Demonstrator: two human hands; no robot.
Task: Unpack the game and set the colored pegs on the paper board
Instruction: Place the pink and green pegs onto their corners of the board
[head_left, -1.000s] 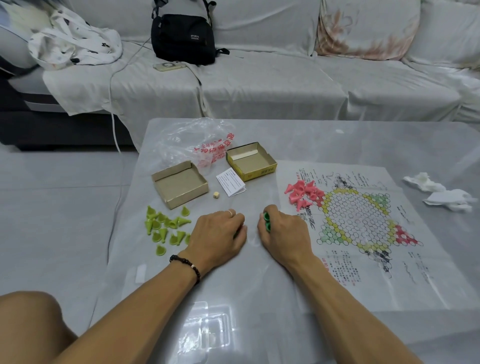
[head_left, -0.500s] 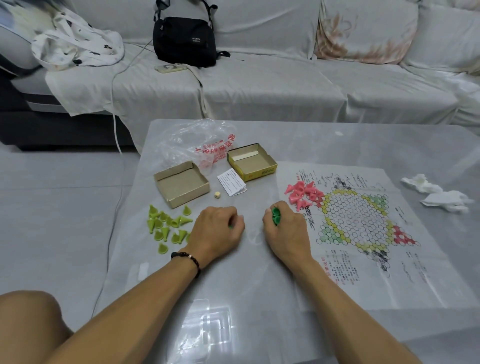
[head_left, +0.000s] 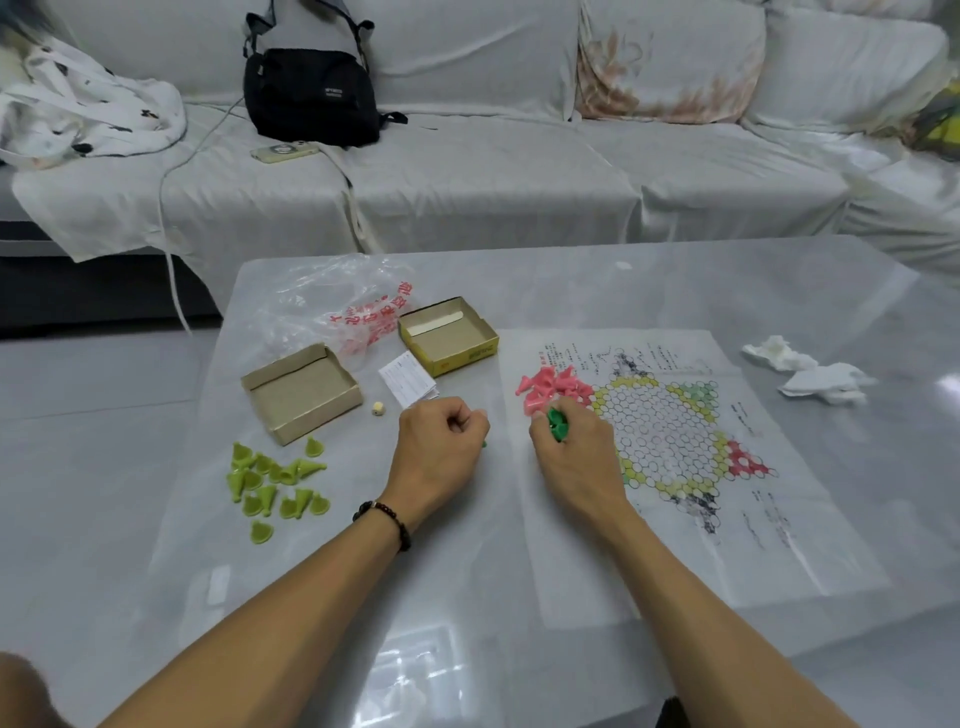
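The paper board (head_left: 675, 530) lies flat on the right half of the table, with a hexagon grid printed at its centre. A heap of pink pegs (head_left: 549, 385) sits on its upper left corner. My right hand (head_left: 574, 462) rests on the board's left edge just below that heap and grips several dark green pegs (head_left: 558, 423). My left hand (head_left: 441, 449) is curled into a fist on the table left of the board, and a sliver of dark green shows at its right edge. Light green pegs (head_left: 275, 480) lie scattered at the left.
Two open cardboard box halves (head_left: 301, 392) (head_left: 449, 335) stand beyond my hands, along with a crumpled plastic bag (head_left: 332, 306), a small printed card (head_left: 408, 384) and a die (head_left: 378, 409). Crumpled tissues (head_left: 810, 374) lie at the right. A sofa with a black bag (head_left: 311, 96) is behind the table.
Both hands have shifted a little away from me and to the right. My right hand now lies on the paper's left edge, close under the pink pegs, with more green showing.
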